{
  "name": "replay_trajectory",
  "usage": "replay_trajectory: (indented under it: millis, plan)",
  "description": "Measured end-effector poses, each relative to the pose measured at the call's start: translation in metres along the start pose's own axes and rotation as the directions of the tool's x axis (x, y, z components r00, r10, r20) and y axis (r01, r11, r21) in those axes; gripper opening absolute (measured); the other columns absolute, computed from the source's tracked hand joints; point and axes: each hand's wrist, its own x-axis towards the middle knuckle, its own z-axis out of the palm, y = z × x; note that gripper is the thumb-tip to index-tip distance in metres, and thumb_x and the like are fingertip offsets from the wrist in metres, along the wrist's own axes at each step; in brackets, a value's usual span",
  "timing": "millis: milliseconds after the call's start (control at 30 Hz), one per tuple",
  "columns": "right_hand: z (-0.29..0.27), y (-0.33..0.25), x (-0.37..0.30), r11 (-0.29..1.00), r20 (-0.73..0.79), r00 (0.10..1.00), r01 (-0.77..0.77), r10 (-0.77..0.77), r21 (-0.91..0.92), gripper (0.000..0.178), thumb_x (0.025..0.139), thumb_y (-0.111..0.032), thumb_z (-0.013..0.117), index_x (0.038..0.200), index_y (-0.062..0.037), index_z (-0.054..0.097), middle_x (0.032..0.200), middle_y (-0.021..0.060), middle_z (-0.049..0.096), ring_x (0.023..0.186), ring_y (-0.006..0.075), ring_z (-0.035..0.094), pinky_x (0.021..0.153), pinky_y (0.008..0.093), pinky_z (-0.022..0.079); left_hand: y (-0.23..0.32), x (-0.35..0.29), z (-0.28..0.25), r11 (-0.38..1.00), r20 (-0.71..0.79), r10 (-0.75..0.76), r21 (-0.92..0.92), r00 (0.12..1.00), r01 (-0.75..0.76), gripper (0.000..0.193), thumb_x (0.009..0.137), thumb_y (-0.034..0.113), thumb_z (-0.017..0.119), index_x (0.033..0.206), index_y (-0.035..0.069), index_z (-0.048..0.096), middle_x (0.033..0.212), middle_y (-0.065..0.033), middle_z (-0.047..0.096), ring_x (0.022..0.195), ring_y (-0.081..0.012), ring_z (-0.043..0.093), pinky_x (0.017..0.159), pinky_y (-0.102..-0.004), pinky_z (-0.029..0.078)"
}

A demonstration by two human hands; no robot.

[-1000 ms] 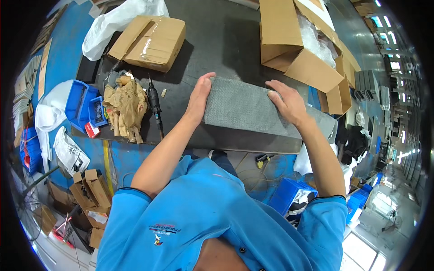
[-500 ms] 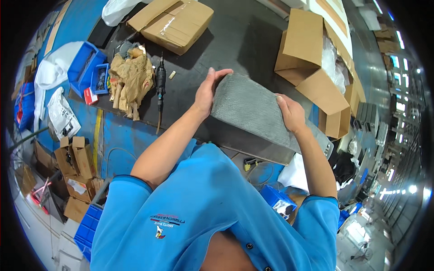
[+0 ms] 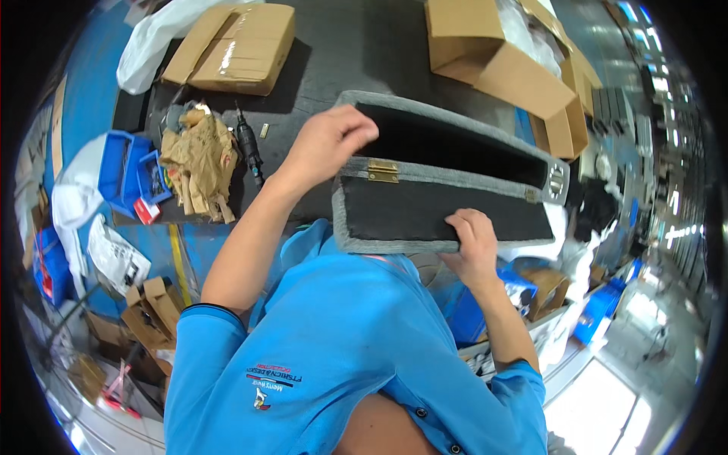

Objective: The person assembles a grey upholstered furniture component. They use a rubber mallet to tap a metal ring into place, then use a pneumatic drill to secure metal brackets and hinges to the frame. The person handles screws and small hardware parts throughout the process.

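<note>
A long hinged case (image 3: pixel 447 110) covered in grey textured fabric lies opened in front of me, with a black lining inside. Its lid (image 3: pixel 402 216) is folded toward my body, and a brass hinge (image 3: pixel 383 171) joins the two parts near the left end. My right hand (image 3: pixel 474 246) grips the lid's near edge, fingers on the black lining and thumb at the rim. Over the case's far left corner is my left hand (image 3: pixel 334 140), fingers curled in toward the thumb. Whether anything is pinched there I cannot make out. A silver plate (image 3: pixel 557 180) sits at the right end.
On the dark table are a closed carton (image 3: pixel 239 49), crumpled brown paper (image 3: pixel 199 159) and a black power screwdriver (image 3: pixel 248 140). An opened carton (image 3: pixel 523 80) with plastic wrap stands far right. Blue bins (image 3: pixel 121 174) are at the left edge.
The case was closed, held between both hands; now it is opened, its lid folded toward me. My left hand has moved to its far left corner, my right hand down to the lid's edge.
</note>
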Motion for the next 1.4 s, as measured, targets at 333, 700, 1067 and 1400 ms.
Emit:
replay_trajectory:
  millis: [333,700,1067,1400]
  plan:
    - [0.01,0.045,-0.065,0.952,-0.095,0.96,-0.273,0.262,-0.139,0.086,0.061,-0.004,0.08,0.142,-0.0106,0.053,0.146,0.0178,0.047,0.139,0.0404,0.042,0.113,0.0534,0.036,0.031,0.006,0.017,0.801,0.389,0.09,0.519,0.917,-0.299,0.012,0.087,0.018,0.072,0.092,0.008,0.076,0.089,-0.0051,0.07,0.089,-0.0258,0.063,0.082,-0.0397,0.04]
    - [-0.029,0.235,-0.159,0.929,-0.233,0.919,-0.352,0.319,-0.116,0.084,0.059,-0.008,0.085,0.138,-0.0129,0.057,0.142,0.0124,0.051,0.136,0.0357,0.046,0.113,0.0518,0.037,0.115,0.089,0.201,0.853,0.333,0.118,0.449,0.936,-0.268,0.013,0.09,0.015,0.073,0.098,0.005,0.074,0.091,-0.0095,0.069,0.08,-0.03,0.067,0.07,-0.0371,0.052]
    - [-0.054,0.297,-0.159,0.975,-0.183,0.98,-0.032,0.073,0.219,0.071,0.054,-0.015,0.089,0.122,-0.0135,0.069,0.122,0.0087,0.059,0.119,0.0317,0.055,0.101,0.0465,0.049,0.108,0.123,0.389,0.835,0.289,0.074,0.506,0.954,-0.218,0.013,0.086,0.019,0.075,0.093,0.008,0.075,0.086,-0.0061,0.066,0.084,-0.0262,0.065,0.074,-0.0397,0.052]
    - [-0.059,0.314,-0.15,0.961,-0.18,0.983,0.069,-0.02,0.267,0.071,0.05,-0.015,0.09,0.119,-0.0133,0.071,0.116,0.0091,0.061,0.113,0.0325,0.058,0.096,0.0469,0.051,0.103,0.126,0.396,0.924,0.232,-0.116,0.383,0.966,0.019,0.014,0.082,0.008,0.08,0.094,0.005,0.075,0.08,-0.003,0.059,0.071,-0.0128,0.056,0.066,-0.0293,0.047]
